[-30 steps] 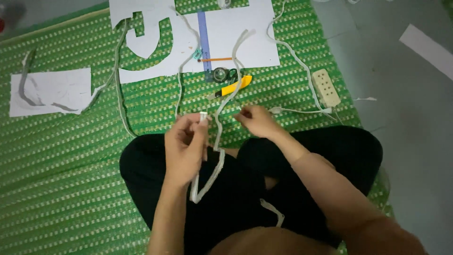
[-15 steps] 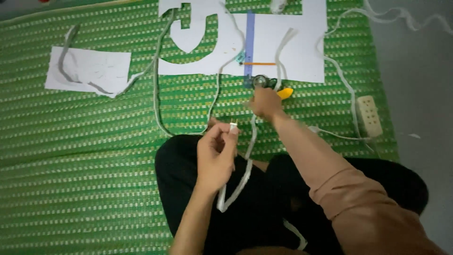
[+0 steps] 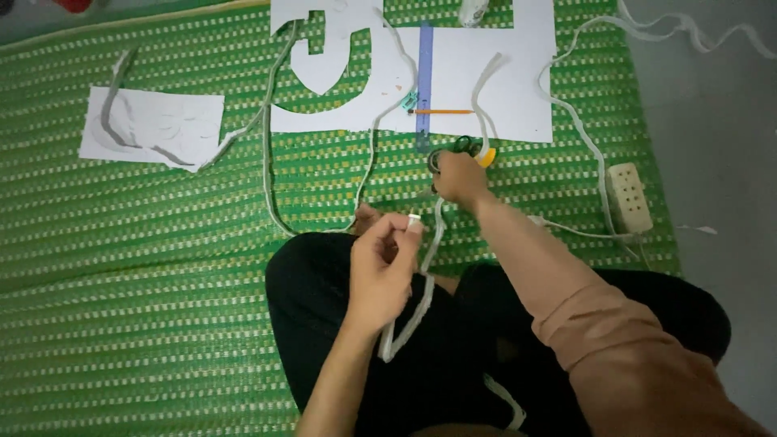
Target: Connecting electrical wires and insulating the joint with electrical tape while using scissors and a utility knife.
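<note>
Pinching the white paper strip (image 3: 421, 287) in your left hand (image 3: 380, 271), your right hand (image 3: 460, 178) closes over the yellow-handled scissors (image 3: 477, 154); lift them next.

The mat (image 3: 162, 243) is bright green, woven in rows dotted with small pale flecks, and edged along its far side by a thin yellow-tan line. On it, the large paper sheet (image 3: 502, 73) is plain white, and so is the crumpled smaller sheet (image 3: 154, 125) far to its left. Across the large sheet lies a blue-violet ruler (image 3: 425, 89), crossed by an orange pencil (image 3: 443, 112). The strips (image 3: 271, 162) curling beside the sheet are white. Just below the sheet, the scissors (image 3: 473, 150) show yellow and dark handles. The power strip (image 3: 629, 197) to the right is cream. The trousers (image 3: 324, 307) are black, the sleeve (image 3: 615, 340) dusty salmon-brown, the floor (image 3: 712, 121) grey.
</note>
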